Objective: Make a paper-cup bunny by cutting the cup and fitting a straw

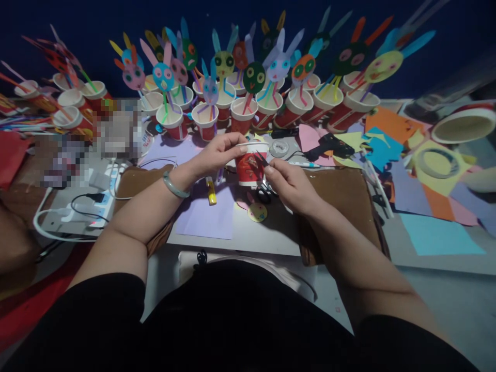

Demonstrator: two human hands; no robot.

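Note:
A red paper cup (250, 173) with a white rim stands upright in front of me. My left hand (227, 150) grips its rim from the left, fingers at the top edge. Dark pointed blades (260, 159), apparently scissors or tweezers, lie across the cup's right side, held in my right hand (284, 182), whose fingers are closed. Just below the cup are black-handled scissors (264, 193) and a yellow paper rabbit face (257, 211). A yellow glue stick (211, 191) lies left of them, on a lilac sheet (205, 219).
Behind stand several red cups (243, 118) with paper rabbits on straws. At the right are coloured paper scraps (387, 150) and a turquoise sheet (439, 235). A power strip (103, 206) with cables is at the left, beside another person's arm (17, 227).

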